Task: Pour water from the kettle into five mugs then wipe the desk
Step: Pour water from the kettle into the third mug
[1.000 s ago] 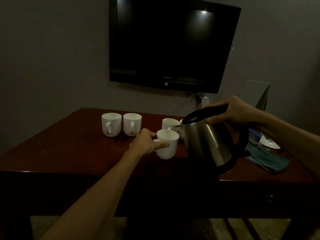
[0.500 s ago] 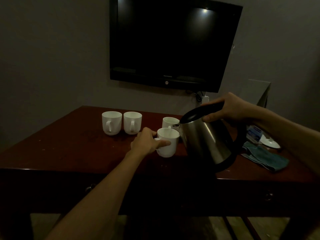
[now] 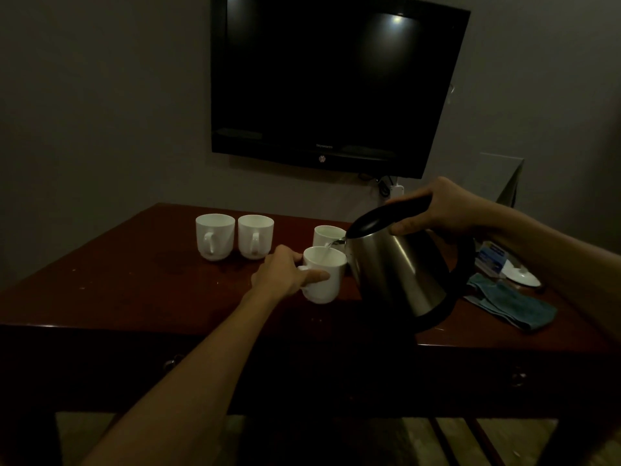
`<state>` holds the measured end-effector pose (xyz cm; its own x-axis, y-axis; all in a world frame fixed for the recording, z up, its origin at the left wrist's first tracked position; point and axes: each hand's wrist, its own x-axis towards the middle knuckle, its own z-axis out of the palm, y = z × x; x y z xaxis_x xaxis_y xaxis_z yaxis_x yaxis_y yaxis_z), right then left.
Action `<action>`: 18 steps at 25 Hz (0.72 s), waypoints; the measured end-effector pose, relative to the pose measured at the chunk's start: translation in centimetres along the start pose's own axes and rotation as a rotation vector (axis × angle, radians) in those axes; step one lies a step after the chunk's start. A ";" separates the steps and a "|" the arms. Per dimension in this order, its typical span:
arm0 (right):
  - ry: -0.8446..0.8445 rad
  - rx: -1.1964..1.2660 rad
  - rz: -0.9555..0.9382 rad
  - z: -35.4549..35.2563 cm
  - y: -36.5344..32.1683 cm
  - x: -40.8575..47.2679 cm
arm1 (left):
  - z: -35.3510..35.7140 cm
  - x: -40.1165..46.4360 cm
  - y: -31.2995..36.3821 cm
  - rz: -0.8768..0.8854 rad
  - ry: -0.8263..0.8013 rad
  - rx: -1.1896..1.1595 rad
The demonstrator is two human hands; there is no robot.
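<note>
Left hand [image 3: 280, 275]: grips mug [image 3: 324, 275], steadying it. Right hand [image 3: 437, 206]: clasps tilted kettle [image 3: 396, 264] by its handle; spout over mug, water running in.

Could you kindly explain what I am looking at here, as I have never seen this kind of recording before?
There is no machine: a person wears a camera on the head, looking forward and down, so both arms reach in from the bottom of the one view. The left hand holds a white mug at its handle side. The right hand grips the handle of a steel kettle, tilted so that water runs from the spout into that mug. On the dark wooden desk stand two more mugs at the left and another behind the held one. A folded cloth lies at the right. A dark television hangs on the wall.
</note>
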<state>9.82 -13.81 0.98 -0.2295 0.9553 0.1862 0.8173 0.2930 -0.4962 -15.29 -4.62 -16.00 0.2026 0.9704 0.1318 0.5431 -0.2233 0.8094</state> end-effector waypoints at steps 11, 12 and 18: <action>-0.017 -0.024 0.038 -0.2 0.0 0.5 | 0.0 -0.2 0.4 -0.005 0.000 0.042; -0.018 -0.029 0.038 -0.2 0.0 0.6 | -0.1 -0.1 0.3 -0.006 0.004 0.040; -0.010 -0.003 0.063 -0.3 1.1 0.2 | -0.6 0.1 0.0 -0.022 0.002 0.049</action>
<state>10.85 -13.30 0.74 -0.1828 0.9722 0.1465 0.8317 0.2323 -0.5042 -15.73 -4.45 -15.61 0.1890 0.9752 0.1153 0.5870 -0.2063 0.7828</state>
